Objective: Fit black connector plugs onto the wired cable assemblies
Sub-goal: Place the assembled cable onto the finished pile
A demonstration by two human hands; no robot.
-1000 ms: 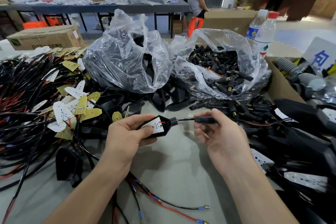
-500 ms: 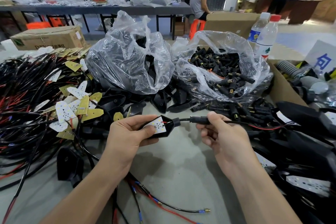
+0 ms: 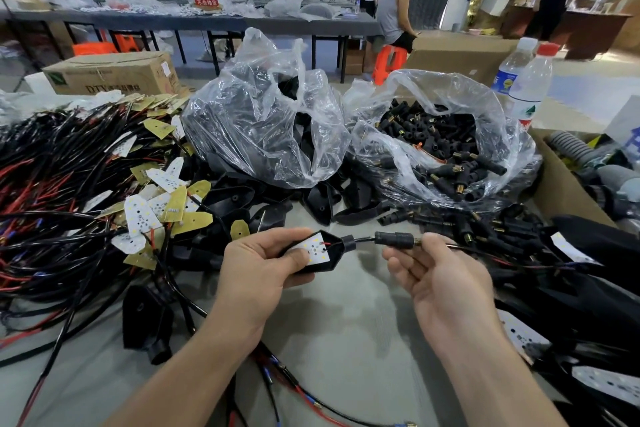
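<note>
My left hand grips a black lamp housing with a white LED board set in it. A short black cable leaves the housing's neck to the right and carries a black connector plug with a brass tip. My right hand pinches the cable just right of that brass tip, and the other fingers are loosely curled below. The plug itself is fully exposed between my hands, a little above the grey table.
A clear bag of black plugs and a clear bag of black housings stand behind my hands. Wired cable assemblies are heaped at left, finished ones at right. Two water bottles and a cardboard box stand far right.
My right hand has slid back along the cable off the plug, which is now uncovered. My left hand keeps hold of the housing.
</note>
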